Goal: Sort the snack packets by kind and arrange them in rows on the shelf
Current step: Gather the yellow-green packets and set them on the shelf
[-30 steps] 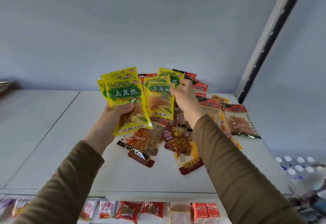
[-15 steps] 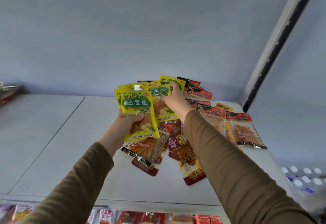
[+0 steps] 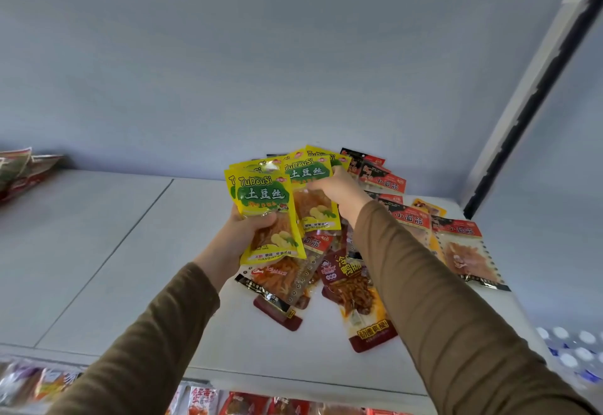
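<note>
My left hand (image 3: 243, 233) grips a small stack of yellow potato-shred packets (image 3: 266, 209), held upright above the white shelf (image 3: 98, 251). Just to their right, my right hand (image 3: 339, 191) pinches another yellow packet (image 3: 311, 192) of the same kind, its edge overlapping the stack. Under and behind both hands lies a mixed heap: red-and-black gluten packets (image 3: 408, 215), a dark red duck-intestine packet (image 3: 359, 297) and a clear packet with orange strips (image 3: 284, 284).
One gluten packet (image 3: 466, 251) lies apart at the shelf's right end, by the black-and-white upright (image 3: 528, 104). More packets (image 3: 19, 169) sit at the far left. Bare shelf stretches left of the heap. A lower shelf (image 3: 228, 405) holds other snacks; bottle caps (image 3: 574, 349) show at the lower right.
Both hands have sunk lower and closer together over the heap. The right hand's yellow packet now overlaps the stack in the left hand.
</note>
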Available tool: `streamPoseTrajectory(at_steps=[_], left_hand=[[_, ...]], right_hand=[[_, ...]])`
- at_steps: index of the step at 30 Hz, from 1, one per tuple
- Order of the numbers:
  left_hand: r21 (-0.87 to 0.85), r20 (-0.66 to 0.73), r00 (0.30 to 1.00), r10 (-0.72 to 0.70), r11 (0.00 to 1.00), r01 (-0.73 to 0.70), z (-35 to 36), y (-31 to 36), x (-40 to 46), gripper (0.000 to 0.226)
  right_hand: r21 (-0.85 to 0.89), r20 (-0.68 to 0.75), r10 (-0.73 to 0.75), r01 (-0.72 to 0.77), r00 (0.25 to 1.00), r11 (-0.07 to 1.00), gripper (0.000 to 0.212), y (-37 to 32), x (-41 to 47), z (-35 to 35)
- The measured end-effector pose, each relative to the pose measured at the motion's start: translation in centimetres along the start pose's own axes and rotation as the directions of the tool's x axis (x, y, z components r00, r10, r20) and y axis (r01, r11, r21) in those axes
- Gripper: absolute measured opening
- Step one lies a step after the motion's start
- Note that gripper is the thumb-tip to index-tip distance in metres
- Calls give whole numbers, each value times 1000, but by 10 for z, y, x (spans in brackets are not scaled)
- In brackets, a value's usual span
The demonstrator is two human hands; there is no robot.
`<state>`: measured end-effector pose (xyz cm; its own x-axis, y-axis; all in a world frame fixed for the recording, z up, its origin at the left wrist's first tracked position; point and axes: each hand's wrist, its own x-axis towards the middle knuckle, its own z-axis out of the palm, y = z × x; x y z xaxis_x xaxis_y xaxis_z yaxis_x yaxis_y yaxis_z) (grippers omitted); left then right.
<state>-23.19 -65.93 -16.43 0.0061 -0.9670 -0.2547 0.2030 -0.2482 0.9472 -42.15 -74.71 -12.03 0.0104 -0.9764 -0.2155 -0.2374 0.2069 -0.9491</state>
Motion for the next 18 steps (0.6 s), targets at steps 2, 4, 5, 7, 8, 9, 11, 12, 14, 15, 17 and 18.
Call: streamPoseTrajectory(at_steps=[2, 4, 5, 7, 8, 9, 11, 12, 14, 15, 17, 18], left_hand=[[-12, 12, 1000, 5, 1000, -5, 0, 0, -1, 46], [-37, 31, 999, 12, 999, -11, -1, 2, -4, 43], [-54, 39, 999, 15, 998, -13, -2, 3, -5, 41], [-80, 43, 999, 18, 997, -14, -4, 7, -7, 39], [-90, 40, 999, 17, 996, -14, -4, 8, -9, 38], [-96, 35, 999, 16, 995, -13, -4, 10, -9, 36], [-87, 9, 1000, 5, 996, -4, -3, 13, -10, 32], [-76, -6, 1000, -7, 997, 6, -2, 15, -10, 30], [-47, -35, 998, -43, 998, 42, 1, 17, -8, 29], [-40, -47, 997, -67, 997, 65, 3, 18, -8, 32], [-83, -26, 995, -91, 993, 89, 10, 24, -10, 43], [-116, 26, 997, -79, 990, 81, 14, 27, -13, 56]], right_hand=[[28, 15, -14, 14, 1000, 1000, 83, 2, 0, -1], [73, -9, -53, 53, 999, 996, 58, 4, -2, -6], [128, -27, -69, 72, 997, 989, 48, 2, -4, -11], [277, -58, -93, 105, 994, 955, 33, -6, -11, -26], [342, -64, -107, 123, 992, 932, 28, -11, -16, -34], [396, -65, -121, 137, 990, 908, 25, -14, -18, -42], [517, -22, -154, 143, 988, 844, 20, -16, -22, -53], [590, 13, -153, 116, 988, 799, 22, -14, -24, -53], [674, 121, -152, 32, 981, 738, 31, -12, -32, -41], [657, 167, -156, 8, 974, 754, 33, -9, -36, -31], [552, 204, -128, -6, 971, 834, 34, -7, -47, -8], [497, 170, -95, -2, 981, 868, 44, -7, -52, 2]])
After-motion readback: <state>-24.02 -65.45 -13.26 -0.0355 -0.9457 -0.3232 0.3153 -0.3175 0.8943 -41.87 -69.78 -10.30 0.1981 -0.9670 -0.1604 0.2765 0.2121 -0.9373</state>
